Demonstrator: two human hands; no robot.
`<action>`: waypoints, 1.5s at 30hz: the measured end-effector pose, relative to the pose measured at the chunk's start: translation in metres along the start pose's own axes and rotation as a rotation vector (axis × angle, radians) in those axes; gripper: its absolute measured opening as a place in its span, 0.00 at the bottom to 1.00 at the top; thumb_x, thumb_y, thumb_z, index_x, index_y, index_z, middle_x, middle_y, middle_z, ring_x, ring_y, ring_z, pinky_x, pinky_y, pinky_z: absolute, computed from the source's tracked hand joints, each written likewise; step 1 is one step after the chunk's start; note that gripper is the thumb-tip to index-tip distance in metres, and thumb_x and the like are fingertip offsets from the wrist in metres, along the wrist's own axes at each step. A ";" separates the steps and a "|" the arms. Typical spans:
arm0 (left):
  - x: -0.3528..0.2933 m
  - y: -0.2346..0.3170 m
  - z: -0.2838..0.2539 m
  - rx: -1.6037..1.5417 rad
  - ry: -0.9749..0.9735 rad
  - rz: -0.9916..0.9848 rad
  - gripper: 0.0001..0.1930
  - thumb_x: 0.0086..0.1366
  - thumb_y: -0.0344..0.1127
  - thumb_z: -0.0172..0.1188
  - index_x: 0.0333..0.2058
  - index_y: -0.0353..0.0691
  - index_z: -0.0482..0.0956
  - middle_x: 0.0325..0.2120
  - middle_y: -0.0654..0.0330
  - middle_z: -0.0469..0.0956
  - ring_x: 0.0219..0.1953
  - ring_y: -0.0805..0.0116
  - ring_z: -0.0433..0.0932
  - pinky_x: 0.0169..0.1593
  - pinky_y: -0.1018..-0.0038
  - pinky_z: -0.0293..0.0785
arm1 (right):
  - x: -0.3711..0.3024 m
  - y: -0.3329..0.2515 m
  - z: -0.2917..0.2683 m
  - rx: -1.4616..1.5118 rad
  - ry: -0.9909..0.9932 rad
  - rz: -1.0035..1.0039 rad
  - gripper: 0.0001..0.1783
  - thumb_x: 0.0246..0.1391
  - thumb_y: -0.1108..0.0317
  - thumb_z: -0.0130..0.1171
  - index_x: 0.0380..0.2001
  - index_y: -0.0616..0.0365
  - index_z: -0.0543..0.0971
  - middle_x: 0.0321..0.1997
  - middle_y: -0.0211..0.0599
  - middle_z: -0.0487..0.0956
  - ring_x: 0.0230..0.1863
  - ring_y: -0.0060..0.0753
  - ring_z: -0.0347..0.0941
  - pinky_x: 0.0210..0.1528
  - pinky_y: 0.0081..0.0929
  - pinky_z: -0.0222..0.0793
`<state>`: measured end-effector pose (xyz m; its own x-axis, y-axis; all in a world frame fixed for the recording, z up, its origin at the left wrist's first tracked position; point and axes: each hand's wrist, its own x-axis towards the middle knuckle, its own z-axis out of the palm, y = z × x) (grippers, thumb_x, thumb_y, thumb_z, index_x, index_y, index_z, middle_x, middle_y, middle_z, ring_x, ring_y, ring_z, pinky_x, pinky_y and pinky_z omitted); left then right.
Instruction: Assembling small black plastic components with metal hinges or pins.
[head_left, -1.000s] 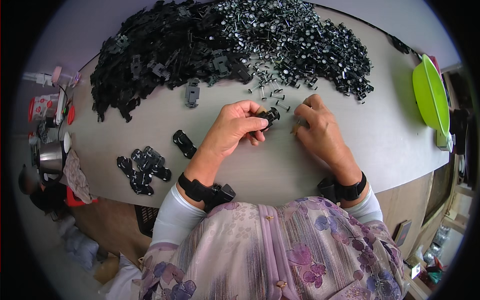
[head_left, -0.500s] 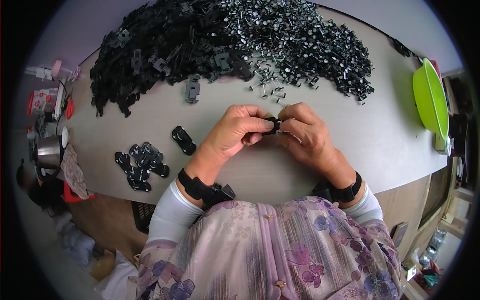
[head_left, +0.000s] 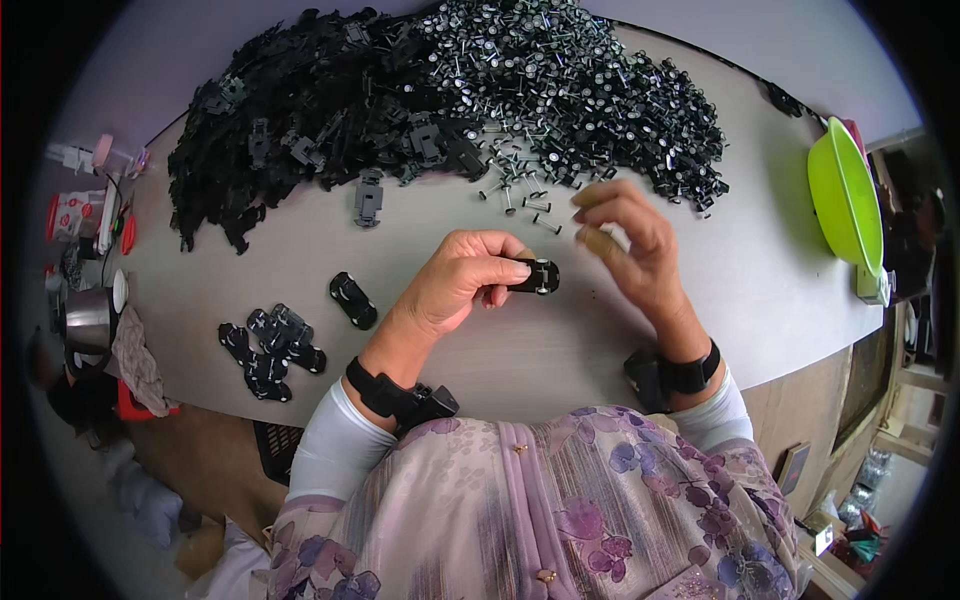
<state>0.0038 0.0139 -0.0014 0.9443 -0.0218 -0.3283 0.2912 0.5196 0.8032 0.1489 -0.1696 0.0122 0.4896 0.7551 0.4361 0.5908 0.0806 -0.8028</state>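
My left hand [head_left: 462, 280] pinches a small black toy car [head_left: 544, 277], turned so that an axle with a wheel at each end shows across its outer end. To its right my right hand [head_left: 638, 240] hovers, slightly blurred, with thumb and fingers apart and nothing visible between them. Several loose wheel axles [head_left: 546, 224] lie close to its fingertips, at the near edge of a large heap of wheel axles [head_left: 590, 100]. Left of that heap rises a pile of black toy car chassis [head_left: 300, 100]. A lone grey chassis [head_left: 367, 200] lies in front of it.
At the left, several black toy cars [head_left: 268, 368] lie clustered, with a single toy car [head_left: 353, 300] beside them. A green basin [head_left: 838, 200] stands at the right edge of the table. A metal pot [head_left: 90, 322] and a crumpled cloth [head_left: 140, 360] sit at the far left.
My right hand has let go of the toy car and moved up and right, its fingers spreading. My left hand still holds the car, now with its axle end exposed. The view has shifted slightly.
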 end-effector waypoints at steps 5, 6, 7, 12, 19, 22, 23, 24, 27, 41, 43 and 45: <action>0.001 -0.002 0.005 0.004 0.005 0.031 0.04 0.61 0.30 0.60 0.32 0.36 0.80 0.23 0.65 0.77 0.23 0.78 0.76 0.27 0.81 0.70 | 0.015 0.044 -0.023 -0.517 0.147 -0.023 0.12 0.39 0.84 0.55 0.30 0.63 0.76 0.39 0.38 0.77 0.41 0.46 0.74 0.43 0.33 0.72; 0.002 -0.002 0.004 0.004 0.005 0.033 0.04 0.61 0.30 0.60 0.32 0.36 0.80 0.23 0.65 0.77 0.23 0.78 0.76 0.27 0.81 0.70 | 0.015 0.045 -0.025 -0.538 0.085 -0.022 0.12 0.38 0.84 0.55 0.30 0.63 0.77 0.39 0.38 0.76 0.42 0.46 0.74 0.44 0.34 0.72; 0.003 -0.002 0.000 0.039 -0.019 0.042 0.06 0.61 0.30 0.59 0.34 0.34 0.79 0.26 0.62 0.78 0.26 0.75 0.78 0.31 0.78 0.74 | 0.014 0.045 -0.025 -0.557 0.021 -0.020 0.12 0.37 0.84 0.55 0.30 0.63 0.77 0.38 0.39 0.76 0.42 0.46 0.73 0.44 0.36 0.72; 0.004 -0.003 0.001 0.005 0.003 0.036 0.07 0.61 0.28 0.58 0.38 0.32 0.78 0.30 0.57 0.80 0.31 0.68 0.81 0.34 0.73 0.79 | 0.011 0.028 -0.022 -0.537 -0.041 0.023 0.10 0.38 0.83 0.55 0.29 0.65 0.78 0.38 0.41 0.75 0.42 0.46 0.73 0.44 0.37 0.71; 0.004 -0.003 0.003 -0.010 0.047 0.044 0.09 0.62 0.27 0.58 0.40 0.32 0.76 0.33 0.56 0.80 0.29 0.67 0.82 0.30 0.75 0.80 | 0.007 0.025 -0.025 -0.408 -0.103 0.096 0.09 0.38 0.82 0.53 0.28 0.67 0.78 0.36 0.43 0.76 0.37 0.48 0.75 0.40 0.35 0.71; 0.004 -0.002 0.001 -0.003 0.045 0.037 0.09 0.62 0.28 0.58 0.40 0.32 0.76 0.32 0.56 0.79 0.29 0.68 0.82 0.29 0.76 0.80 | 0.011 0.005 -0.039 -0.343 -0.218 0.329 0.10 0.38 0.82 0.50 0.27 0.67 0.78 0.34 0.44 0.76 0.34 0.48 0.75 0.37 0.34 0.71; 0.004 -0.002 0.001 0.002 0.042 0.031 0.09 0.62 0.28 0.58 0.40 0.32 0.76 0.32 0.56 0.79 0.28 0.69 0.82 0.29 0.77 0.80 | 0.011 0.001 -0.041 -0.343 -0.302 0.456 0.10 0.37 0.82 0.50 0.26 0.67 0.78 0.33 0.44 0.75 0.32 0.48 0.75 0.35 0.33 0.71; 0.003 -0.004 0.001 0.001 0.043 0.029 0.09 0.62 0.28 0.58 0.40 0.32 0.76 0.32 0.56 0.79 0.28 0.69 0.82 0.29 0.77 0.80 | 0.010 0.003 -0.039 -0.342 -0.303 0.457 0.10 0.37 0.82 0.50 0.26 0.67 0.78 0.33 0.44 0.75 0.32 0.48 0.75 0.35 0.33 0.71; 0.004 -0.002 0.003 0.032 0.039 0.034 0.10 0.63 0.30 0.59 0.41 0.32 0.76 0.32 0.56 0.79 0.28 0.70 0.81 0.28 0.78 0.79 | 0.009 0.005 -0.031 -0.389 -0.279 0.369 0.08 0.39 0.80 0.54 0.28 0.66 0.78 0.32 0.43 0.75 0.30 0.44 0.75 0.33 0.33 0.70; 0.003 0.000 0.004 -0.192 0.018 0.010 0.21 0.73 0.45 0.47 0.46 0.29 0.74 0.36 0.51 0.79 0.33 0.59 0.82 0.36 0.67 0.82 | 0.005 -0.011 -0.008 -0.190 -0.150 0.155 0.08 0.39 0.82 0.55 0.28 0.65 0.76 0.31 0.41 0.74 0.29 0.44 0.75 0.31 0.34 0.71; 0.005 -0.003 0.003 -0.242 0.005 0.007 0.22 0.73 0.45 0.46 0.46 0.28 0.74 0.37 0.50 0.79 0.34 0.58 0.82 0.38 0.66 0.82 | 0.002 -0.024 0.005 -0.082 -0.144 0.062 0.09 0.39 0.84 0.56 0.28 0.64 0.77 0.32 0.40 0.73 0.30 0.41 0.75 0.31 0.31 0.72; 0.005 -0.006 0.002 -0.289 -0.013 0.000 0.22 0.74 0.46 0.44 0.47 0.28 0.74 0.38 0.50 0.79 0.35 0.57 0.82 0.40 0.64 0.82 | -0.002 -0.023 0.022 -0.125 -0.124 -0.082 0.09 0.39 0.83 0.59 0.29 0.63 0.77 0.32 0.40 0.73 0.30 0.42 0.74 0.31 0.32 0.72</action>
<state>0.0074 0.0088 -0.0067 0.9468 -0.0320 -0.3201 0.2373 0.7413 0.6278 0.1202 -0.1586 0.0205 0.3585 0.8244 0.4380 0.7043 0.0691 -0.7065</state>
